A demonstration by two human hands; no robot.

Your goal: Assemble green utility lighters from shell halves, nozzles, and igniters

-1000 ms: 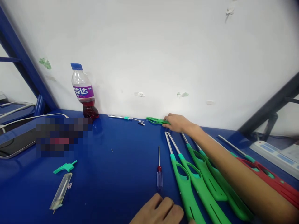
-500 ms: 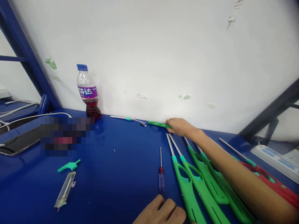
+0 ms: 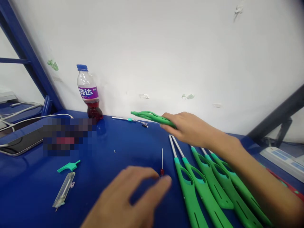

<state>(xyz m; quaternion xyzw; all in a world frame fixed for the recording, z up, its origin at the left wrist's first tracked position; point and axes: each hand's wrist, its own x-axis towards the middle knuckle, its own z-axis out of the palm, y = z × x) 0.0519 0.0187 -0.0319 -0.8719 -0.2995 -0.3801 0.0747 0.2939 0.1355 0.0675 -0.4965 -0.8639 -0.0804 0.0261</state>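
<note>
My right hand [image 3: 190, 128] grips one end of a green plastic lighter casing [image 3: 150, 116], held above the back of the table near the wall. My left hand [image 3: 118, 196] is at the front, thumb and fingers apart, holding nothing. It partly hides a screwdriver [image 3: 162, 161] with a red and clear handle. To the right, several green long-neck lighters [image 3: 193, 202] with metal tubes lie side by side, some beneath my right forearm. A loose metal lighter tube [image 3: 121, 118] with a teal collar and wires lies along the wall.
On the left lie a teal trigger piece [image 3: 68, 166] and a clear fuel tank [image 3: 63, 191]. Behind them are a tablet-like device [image 3: 21, 141] with a white cable and a drink bottle [image 3: 87, 93]. A power strip [image 3: 285, 163] and red lighters [image 3: 286, 184] are at the right.
My right hand has lifted the green casing off the table and moved it slightly left. The left hand has come forward beside the screwdriver, its fingers spreading.
</note>
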